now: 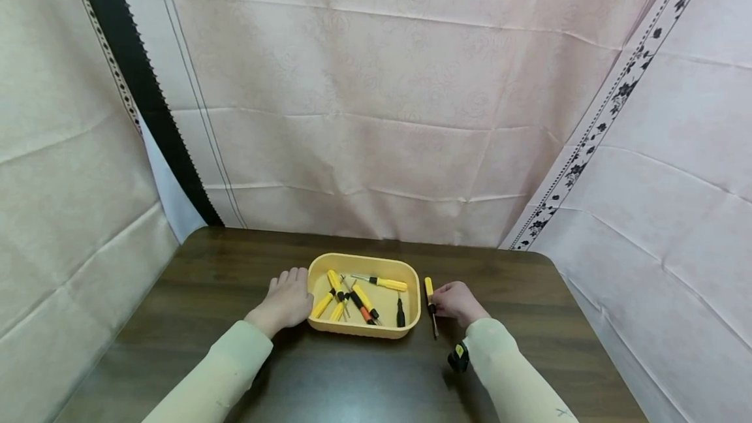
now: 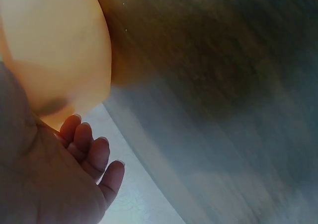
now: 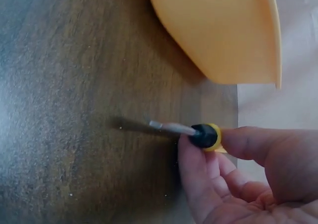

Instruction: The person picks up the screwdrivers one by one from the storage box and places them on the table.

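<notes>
A pale yellow plastic tray (image 1: 364, 333) holds several small screwdrivers, most with yellow-and-black handles. Among them are an orange-and-black one (image 1: 360, 306) and an all-black-handled one (image 1: 401, 313). My left hand (image 1: 286, 299) rests against the tray's left side, fingers relaxed and pointing away from me; its thumb is hidden in the left wrist view. Just beyond the tray's right end, my right hand (image 1: 460, 303) pinches a yellow-and-black screwdriver (image 3: 202, 136) between thumb and fingers at the handle. Its metal shaft points back toward me, over the table in the right wrist view.
The dark wooden table (image 1: 329, 377) carries the tray near its far edge. Light patterned cloth (image 1: 376, 116) hangs behind and at both sides. A black device (image 1: 459, 357) sits at the right wrist.
</notes>
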Tool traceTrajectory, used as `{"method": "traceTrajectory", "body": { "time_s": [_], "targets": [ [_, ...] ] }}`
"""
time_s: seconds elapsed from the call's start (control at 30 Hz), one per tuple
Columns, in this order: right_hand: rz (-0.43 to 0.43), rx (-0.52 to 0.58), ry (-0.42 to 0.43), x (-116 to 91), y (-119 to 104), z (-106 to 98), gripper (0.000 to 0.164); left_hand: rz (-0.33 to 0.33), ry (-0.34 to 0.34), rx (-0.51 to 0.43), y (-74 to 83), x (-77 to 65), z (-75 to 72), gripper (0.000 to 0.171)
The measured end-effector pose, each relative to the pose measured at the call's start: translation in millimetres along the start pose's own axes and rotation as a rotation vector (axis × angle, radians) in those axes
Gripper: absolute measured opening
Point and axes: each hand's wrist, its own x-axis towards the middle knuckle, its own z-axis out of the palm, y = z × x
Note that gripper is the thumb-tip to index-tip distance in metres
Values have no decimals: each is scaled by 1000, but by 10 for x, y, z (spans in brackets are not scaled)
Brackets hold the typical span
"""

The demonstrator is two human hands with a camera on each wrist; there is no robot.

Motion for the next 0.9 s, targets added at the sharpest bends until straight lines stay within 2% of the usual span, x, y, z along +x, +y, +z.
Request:
{"method": "traceTrajectory", "body": {
  "time_s": [0.27,0.5,0.9],
  "targets": [
    [29,-65,18,-1,-7,6,9,2,12,1,9,-15,10,41],
    [5,-93,74,50,19,-15,8,-10,31,-21,-9,-22,11,40],
    [11,-17,89,66,38,0,12,-8,31,-15,-30,-4,38,39]
  ]
}}
